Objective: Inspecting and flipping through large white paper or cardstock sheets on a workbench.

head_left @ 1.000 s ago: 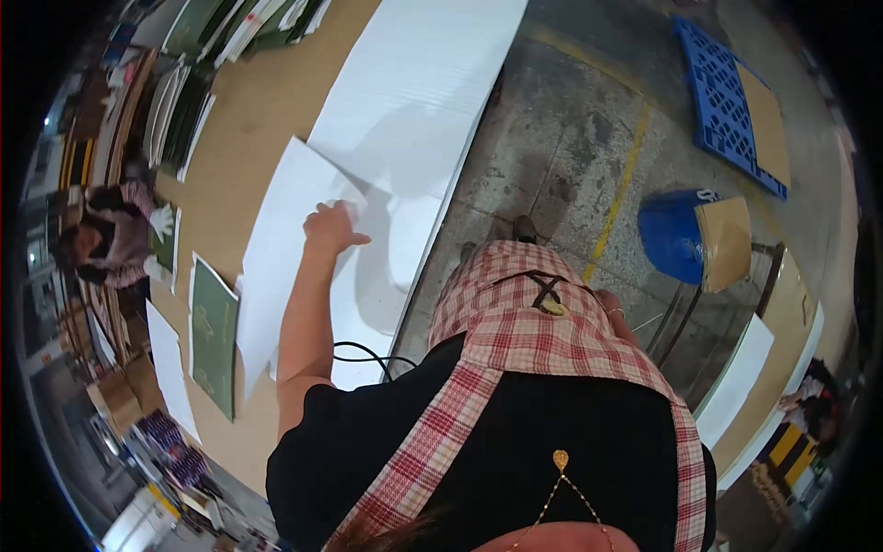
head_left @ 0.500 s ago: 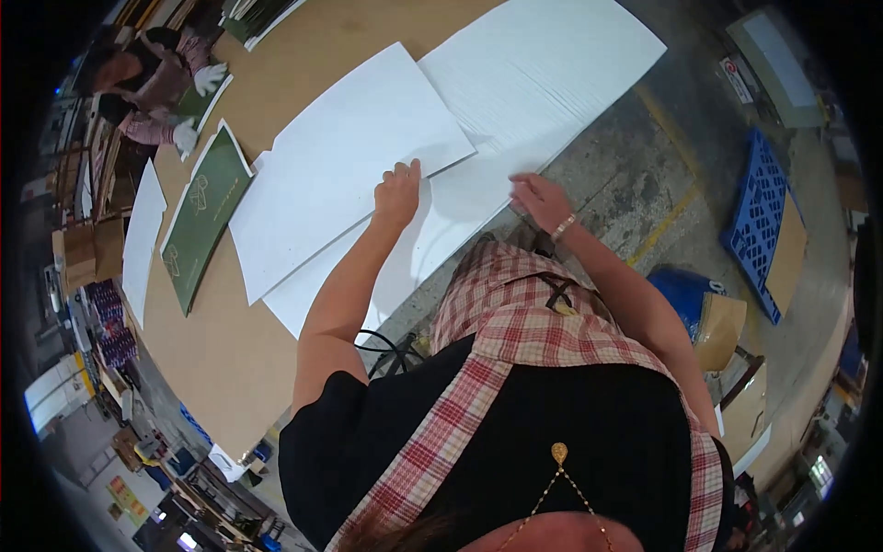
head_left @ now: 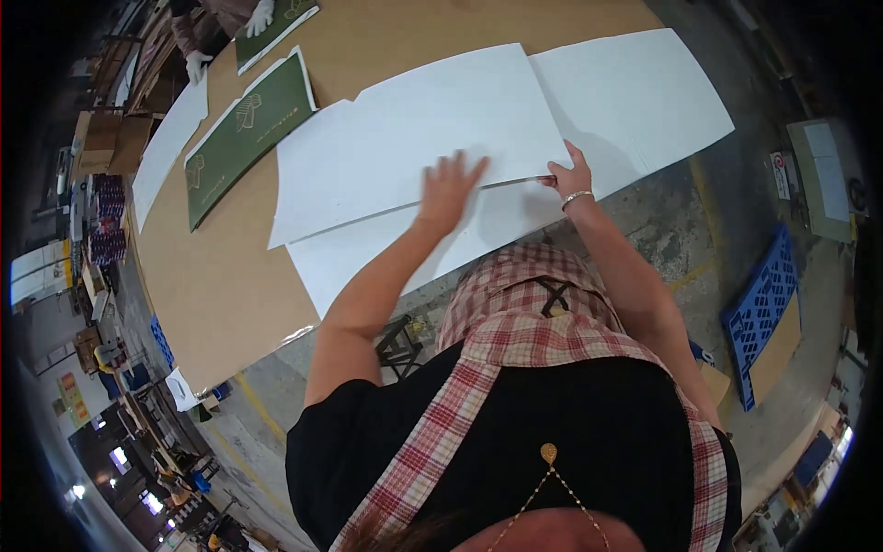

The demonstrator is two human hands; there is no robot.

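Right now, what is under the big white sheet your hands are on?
Under the top white sheet lies another white sheet, its lower edge showing, on the brown table. The left hand lies flat on top; the right hand is at the sheet's edge. Anything further beneath is covered.

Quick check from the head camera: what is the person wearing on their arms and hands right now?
Both forearms are bare, with no gloves on the left hand or the right hand. A thin silvery bracelet circles the right wrist. A short black sleeve covers the left upper arm. A red-and-cream plaid apron lies over the black top.
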